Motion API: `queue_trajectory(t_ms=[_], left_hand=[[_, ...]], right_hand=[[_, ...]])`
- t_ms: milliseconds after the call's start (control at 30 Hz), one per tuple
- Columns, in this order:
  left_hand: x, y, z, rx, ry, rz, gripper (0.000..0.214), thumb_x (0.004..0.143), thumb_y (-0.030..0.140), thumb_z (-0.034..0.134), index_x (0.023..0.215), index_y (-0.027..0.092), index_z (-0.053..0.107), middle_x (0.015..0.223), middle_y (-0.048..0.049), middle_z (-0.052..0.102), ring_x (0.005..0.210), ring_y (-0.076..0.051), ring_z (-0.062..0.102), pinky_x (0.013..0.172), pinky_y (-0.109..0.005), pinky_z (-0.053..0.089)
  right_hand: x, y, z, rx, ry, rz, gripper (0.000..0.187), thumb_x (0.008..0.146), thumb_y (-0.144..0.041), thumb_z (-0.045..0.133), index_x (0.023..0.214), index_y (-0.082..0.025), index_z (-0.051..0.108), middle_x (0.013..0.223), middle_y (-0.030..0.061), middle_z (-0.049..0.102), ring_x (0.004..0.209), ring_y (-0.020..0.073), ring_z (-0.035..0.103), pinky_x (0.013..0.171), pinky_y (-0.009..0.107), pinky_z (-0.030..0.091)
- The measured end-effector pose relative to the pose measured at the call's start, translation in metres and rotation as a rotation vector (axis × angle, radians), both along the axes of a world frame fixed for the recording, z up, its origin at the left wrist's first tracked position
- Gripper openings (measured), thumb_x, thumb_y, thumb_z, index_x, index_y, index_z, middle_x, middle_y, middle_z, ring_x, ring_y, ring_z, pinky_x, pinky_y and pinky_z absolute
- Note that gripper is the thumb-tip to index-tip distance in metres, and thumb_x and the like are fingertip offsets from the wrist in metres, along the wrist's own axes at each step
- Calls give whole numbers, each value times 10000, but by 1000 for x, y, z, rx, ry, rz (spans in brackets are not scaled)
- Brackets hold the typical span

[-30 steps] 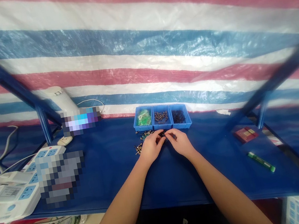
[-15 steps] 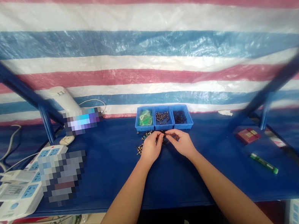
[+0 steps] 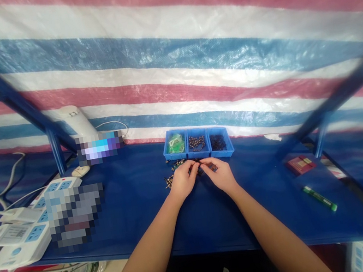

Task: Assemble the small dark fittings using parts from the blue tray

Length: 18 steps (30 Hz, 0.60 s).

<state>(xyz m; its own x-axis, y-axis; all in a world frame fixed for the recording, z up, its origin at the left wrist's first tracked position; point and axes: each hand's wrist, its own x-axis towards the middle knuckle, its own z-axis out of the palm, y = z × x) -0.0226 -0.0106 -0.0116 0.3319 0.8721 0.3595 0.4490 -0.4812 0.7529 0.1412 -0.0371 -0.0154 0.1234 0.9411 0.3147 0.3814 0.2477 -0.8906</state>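
Observation:
Both hands meet over the blue table, just in front of three small blue bins. My left hand is closed, thumb and fingertips pinched together. Close beside it, my right hand is pinched too, its fingertips nearly touching the left ones. Whatever they hold is small and dark, and too small to name. A loose pile of small brass-and-black parts lies at the left hand, partly hidden by it. The left bin holds green and clear pieces, the middle bin brass-coloured parts, the right bin small black parts.
White power strips with plugs and cables lie at the left, near a blurred-out flat object. A white cylinder stands at the back left. To the right are a red box and a green tube. Blue metal bars slant at both sides.
Hardly anything differs. Both hands stay pinched together at the same spot, with only a slight shift of the fingers and of the camera.

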Motion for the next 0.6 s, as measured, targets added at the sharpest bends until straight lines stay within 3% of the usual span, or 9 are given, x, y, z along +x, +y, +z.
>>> queue_trajectory(t_ms=[133, 400, 600], left_hand=[[1, 0, 0, -13, -20, 35, 218, 930, 369, 499, 1038, 216, 611, 747, 15, 651, 679, -126, 615, 636, -228, 460], [0, 0, -1, -32, -26, 7, 234, 955, 364, 437, 926, 205, 606, 756, 2, 653, 706, -138, 624, 679, -245, 467], [2, 0, -3, -44, -42, 40, 198, 921, 353, 511, 1043, 223, 596, 728, 26, 637, 668, -124, 604, 624, -224, 447]], right_hand=[[1, 1, 2, 7, -3, -25, 245, 850, -374, 592, 971, -205, 721, 968, 63, 734, 771, 201, 664, 677, 319, 527], [0, 0, 1, -13, -1, -5, 245, 842, -375, 604, 979, -207, 719, 958, 59, 734, 751, 197, 663, 672, 320, 529], [0, 0, 3, -3, 11, -34, 245, 844, -375, 597, 970, -208, 724, 958, 60, 735, 763, 199, 663, 669, 320, 525]])
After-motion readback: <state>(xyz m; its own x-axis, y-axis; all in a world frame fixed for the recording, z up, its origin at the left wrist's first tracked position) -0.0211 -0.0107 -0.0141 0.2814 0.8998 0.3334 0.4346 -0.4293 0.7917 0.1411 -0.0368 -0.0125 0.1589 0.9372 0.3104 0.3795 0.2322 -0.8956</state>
